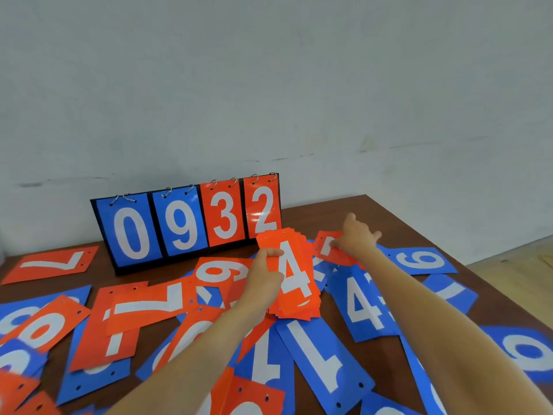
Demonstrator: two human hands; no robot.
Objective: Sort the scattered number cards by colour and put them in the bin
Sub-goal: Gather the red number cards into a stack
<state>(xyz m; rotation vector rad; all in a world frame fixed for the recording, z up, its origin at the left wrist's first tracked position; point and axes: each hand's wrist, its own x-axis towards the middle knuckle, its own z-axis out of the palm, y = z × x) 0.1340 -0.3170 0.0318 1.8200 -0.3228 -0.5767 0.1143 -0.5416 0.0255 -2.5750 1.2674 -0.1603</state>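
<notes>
The left hand (266,277) holds a stack of orange cards (294,280) at the centre of the frame, a 4 on top. Its grip pinches the stack's left long edge, thumb on the face and fingers underneath. The right hand (357,235) reaches to a loose orange card (324,250) just right of the stack. Its fingertips are on the card, but whether the grip has closed on it cannot be told.

More orange and blue cards (362,307) lie overlapping across the brown table (344,211), in front of a flip scoreboard (185,223) showing 0932. No bin is in view.

The cards look thin, light and glossy, probably laminated, so they likely flex and slide over one another. A single card lying flat is best slid until an edge is free, then pinched there. The fanned stack needs a firm squeeze near its middle, or it may splay.
</notes>
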